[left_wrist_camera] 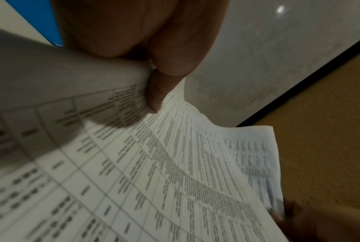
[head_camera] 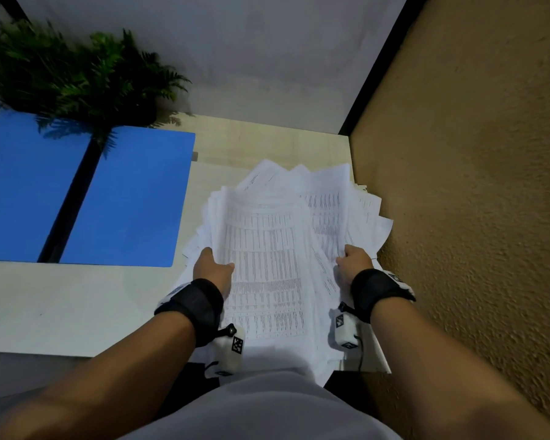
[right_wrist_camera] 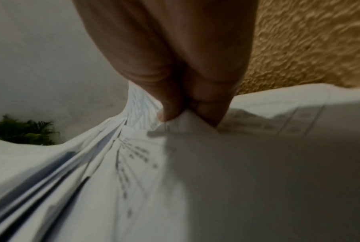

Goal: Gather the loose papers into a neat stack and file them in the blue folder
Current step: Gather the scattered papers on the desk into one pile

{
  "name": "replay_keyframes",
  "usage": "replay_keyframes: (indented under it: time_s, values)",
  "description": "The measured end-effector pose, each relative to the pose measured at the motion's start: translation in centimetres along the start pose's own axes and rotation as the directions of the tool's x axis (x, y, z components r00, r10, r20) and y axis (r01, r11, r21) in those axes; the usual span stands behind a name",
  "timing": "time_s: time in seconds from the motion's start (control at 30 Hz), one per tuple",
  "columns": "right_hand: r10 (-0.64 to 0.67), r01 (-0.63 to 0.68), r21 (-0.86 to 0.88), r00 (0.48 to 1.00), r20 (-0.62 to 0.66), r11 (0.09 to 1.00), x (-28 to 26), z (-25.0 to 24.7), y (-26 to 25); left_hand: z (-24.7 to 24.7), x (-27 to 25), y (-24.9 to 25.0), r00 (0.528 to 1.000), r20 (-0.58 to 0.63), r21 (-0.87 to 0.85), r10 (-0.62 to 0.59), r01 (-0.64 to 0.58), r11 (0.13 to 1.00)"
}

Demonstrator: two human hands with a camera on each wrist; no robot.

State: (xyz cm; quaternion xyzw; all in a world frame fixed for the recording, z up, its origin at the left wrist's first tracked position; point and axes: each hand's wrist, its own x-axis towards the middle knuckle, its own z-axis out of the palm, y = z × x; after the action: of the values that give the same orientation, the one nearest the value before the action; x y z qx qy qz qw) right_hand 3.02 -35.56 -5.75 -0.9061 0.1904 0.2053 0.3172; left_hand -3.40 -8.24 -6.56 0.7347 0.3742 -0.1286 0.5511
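Note:
A fanned, untidy bundle of printed papers point(head_camera: 267, 255) with tables of small text is held over the right part of the desk. My left hand point(head_camera: 211, 268) grips its left edge, thumb on top of the sheet point(left_wrist_camera: 154, 96), fingers hidden beneath. My right hand point(head_camera: 353, 260) pinches the right edge point(right_wrist_camera: 187, 113) between thumb and fingers. The sheets point(right_wrist_camera: 92, 163) splay apart at different angles. The blue folder point(head_camera: 86, 195) lies open and flat at the left, its two covers joined by a dark spine.
A green fern plant point(head_camera: 77, 74) stands behind the folder and overhangs it. A rough tan wall point(head_camera: 473, 185) runs close along the right of the pale desk point(head_camera: 61, 306). A grey wall point(head_camera: 235, 52) closes off the back.

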Motion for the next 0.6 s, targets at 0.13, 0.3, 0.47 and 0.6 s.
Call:
replay_keyframes:
  time_s: [0.13,0.3,0.47,0.6]
  values:
    - [0.082,-0.075,-0.132,0.996,0.044,0.988,-0.3,-2.1,1.6,-0.9,0.0,0.9,0.993,-0.02,0.045,0.112,-0.111,0.993]
    - [0.126,-0.106,-0.191,0.988,0.093,0.976,-1.7,-2.4,1.7,-2.1,0.9,1.2,0.986,0.024,0.0,0.167,-0.167,0.986]
    - [0.135,-0.14,0.196,0.99,0.041,0.971,-4.0,1.0,-0.4,-0.7,0.4,1.6,0.994,0.097,0.083,0.053,-0.061,0.995]
    - [0.053,-0.141,0.479,0.98,0.194,0.866,-5.6,3.8,-1.3,1.0,-0.2,1.0,0.984,0.177,-0.001,-0.029,0.03,1.0]
